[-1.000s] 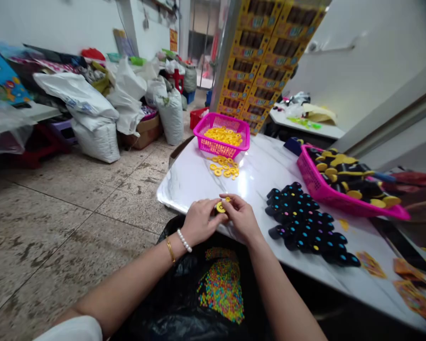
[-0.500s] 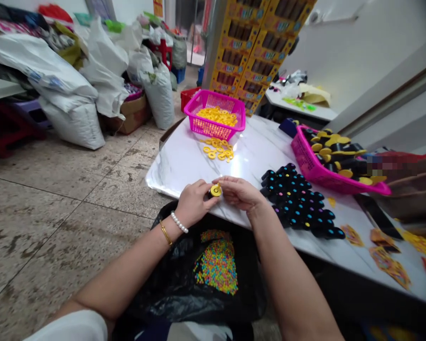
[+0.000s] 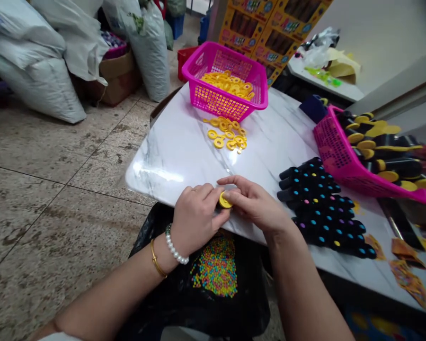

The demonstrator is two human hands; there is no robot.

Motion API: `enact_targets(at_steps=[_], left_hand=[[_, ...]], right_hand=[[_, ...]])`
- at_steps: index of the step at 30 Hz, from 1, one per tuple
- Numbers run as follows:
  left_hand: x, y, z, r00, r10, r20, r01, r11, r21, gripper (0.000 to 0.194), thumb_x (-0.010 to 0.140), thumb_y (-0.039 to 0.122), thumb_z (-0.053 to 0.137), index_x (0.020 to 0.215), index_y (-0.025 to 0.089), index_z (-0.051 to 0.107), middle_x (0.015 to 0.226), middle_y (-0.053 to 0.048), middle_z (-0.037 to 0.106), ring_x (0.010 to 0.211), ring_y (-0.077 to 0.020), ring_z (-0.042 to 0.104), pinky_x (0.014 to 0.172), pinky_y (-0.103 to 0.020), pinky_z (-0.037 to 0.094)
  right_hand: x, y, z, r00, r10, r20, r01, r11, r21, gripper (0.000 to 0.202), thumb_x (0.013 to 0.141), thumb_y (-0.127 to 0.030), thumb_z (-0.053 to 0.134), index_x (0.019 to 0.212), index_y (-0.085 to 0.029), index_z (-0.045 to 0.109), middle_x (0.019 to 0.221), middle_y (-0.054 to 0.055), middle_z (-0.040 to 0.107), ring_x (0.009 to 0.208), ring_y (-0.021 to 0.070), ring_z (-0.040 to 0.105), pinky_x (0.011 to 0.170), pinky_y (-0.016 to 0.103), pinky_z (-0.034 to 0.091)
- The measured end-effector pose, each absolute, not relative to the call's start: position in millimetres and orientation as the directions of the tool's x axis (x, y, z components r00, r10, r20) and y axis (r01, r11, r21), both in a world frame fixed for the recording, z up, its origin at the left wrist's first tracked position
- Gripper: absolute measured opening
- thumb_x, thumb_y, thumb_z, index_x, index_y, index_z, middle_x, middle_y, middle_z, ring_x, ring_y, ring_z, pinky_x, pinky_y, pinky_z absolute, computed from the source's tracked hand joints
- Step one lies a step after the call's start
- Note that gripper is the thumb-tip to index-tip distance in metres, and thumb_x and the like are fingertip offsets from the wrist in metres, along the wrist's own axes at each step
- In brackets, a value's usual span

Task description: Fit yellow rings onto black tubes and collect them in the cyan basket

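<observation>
At center frame, I have the left hand pinching a yellow disc; the right hand touches the disc's right edge with its thumb (whether it grips, I cannot tell).

The left forearm enters from 8 o'clock and slants up to 2; the right forearm comes in from 5 and slants toward 11. The left hand is palm down, knuckles up, its fingers bent and its thumb pointing to 3 o'clock. The right hand faces it, thumb aimed at 9, index finger reaching to 9 above it. The two hands' fingertips almost meet.
</observation>
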State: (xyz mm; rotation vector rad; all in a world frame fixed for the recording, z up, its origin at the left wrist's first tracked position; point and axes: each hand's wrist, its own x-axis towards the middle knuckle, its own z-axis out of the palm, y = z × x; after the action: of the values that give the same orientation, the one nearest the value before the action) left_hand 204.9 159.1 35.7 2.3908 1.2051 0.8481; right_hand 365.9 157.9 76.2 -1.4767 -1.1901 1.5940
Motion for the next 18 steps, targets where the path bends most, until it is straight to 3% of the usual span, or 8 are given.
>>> enact_targets(at_steps=[7,13,18], left_hand=[[202.8,152.1,30.3,0.484,0.776,0.403,0.695,-0.621,0.362,0.033,0.089,0.033,0.049,0.115,0.014,0.053,0.087,-0.007,0.056,0.080,-0.0242,0.052,0.070,-0.039,0.036],[201.5,163.6,22.4,0.519,0.724,0.455,0.689,-0.669,0.278,0.025,0.088,0.029,0.047,0.106,0.015,0.058,0.083,-0.006,0.054,0.077,-0.0242,0.054,0.069,-0.038,0.037],[202.0,156.9,30.6,0.521,0.743,0.419,0.738,-0.639,0.217,0.029,0.088,0.027,0.046,0.111,0.014,0.058,0.084,-0.007,0.054,0.077,-0.0241,0.055,0.067,-0.036,0.037]], right_hand=[[345.0,142.1,79.0,-0.010,0.978,-0.209,0.366,-0.191,-0.911,0.020,0.084,-0.026,0.053,0.103,-0.020,0.057,0.059,-0.007,0.052,0.051,0.0097,0.046,0.049,0.019,0.037],[330.5,134.3,73.7,0.149,0.984,0.099,0.686,-0.031,-0.727,0.020,0.090,-0.026,0.046,0.099,-0.028,0.064,0.084,-0.002,0.068,0.076,0.0160,0.061,0.065,0.023,0.042],[322.7,125.2,72.1,0.184,0.973,0.138,0.751,-0.048,-0.658,0.021,0.090,-0.038,0.049,0.090,-0.024,0.066,0.079,0.001,0.069,0.072,0.0177,0.061,0.063,0.024,0.041]])
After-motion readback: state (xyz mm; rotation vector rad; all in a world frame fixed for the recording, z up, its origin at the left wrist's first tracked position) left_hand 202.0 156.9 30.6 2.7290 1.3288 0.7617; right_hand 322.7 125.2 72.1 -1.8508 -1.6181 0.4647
